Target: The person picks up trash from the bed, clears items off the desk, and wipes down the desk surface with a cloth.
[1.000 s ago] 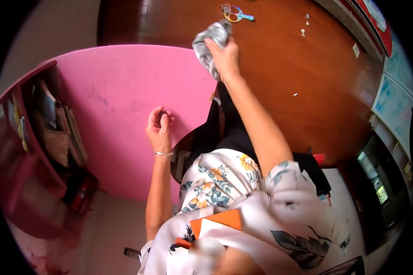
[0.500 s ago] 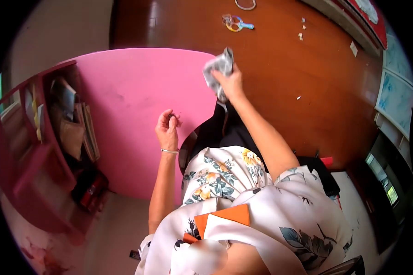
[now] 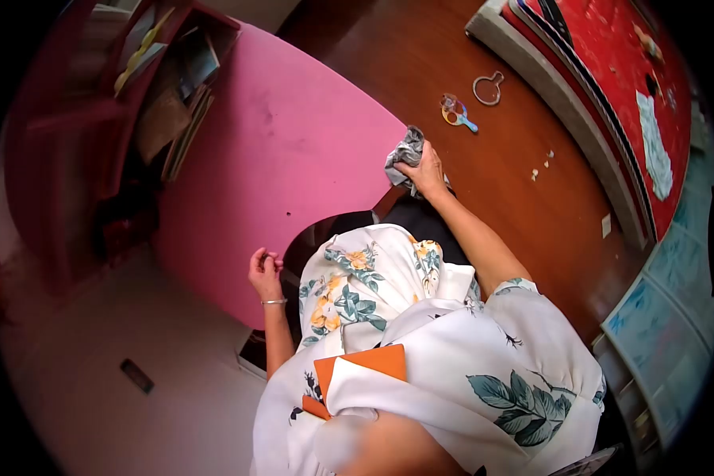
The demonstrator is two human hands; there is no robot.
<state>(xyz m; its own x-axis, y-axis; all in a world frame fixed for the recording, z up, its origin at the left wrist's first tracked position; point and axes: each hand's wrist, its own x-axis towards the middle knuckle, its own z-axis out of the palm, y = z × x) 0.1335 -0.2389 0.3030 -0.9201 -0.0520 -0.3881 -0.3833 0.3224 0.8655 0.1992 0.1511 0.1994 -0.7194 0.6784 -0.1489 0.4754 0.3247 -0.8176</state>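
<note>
My right hand (image 3: 427, 173) grips a crumpled grey-and-white cloth (image 3: 405, 157) at the right corner of the pink desk (image 3: 317, 131). Part of the cloth hangs beyond the desk's edge. Close to the desk's curved front edge, my left hand (image 3: 266, 271) is raised with its fingers loosely bent and slightly apart; nothing shows in it. A bracelet (image 3: 274, 301) circles that wrist. On the pink surface lies a small dark speck (image 3: 288, 213), and faint grey smudges mark the area farther back.
Books and folders (image 3: 189, 135) fill a shelf at the desk's left. A magnifier-shaped toy (image 3: 458, 113), a ring with a handle (image 3: 488, 89) and pale scraps (image 3: 535, 174) lie on the brown floor. A red-covered bed (image 3: 623, 79) stands right. A dark remote (image 3: 137, 376) lies lower left.
The view has turned, bringing the bed further in. My left hand has drawn back from over the desk to its front edge, and a dark speck now shows on the surface. My right hand keeps the cloth.
</note>
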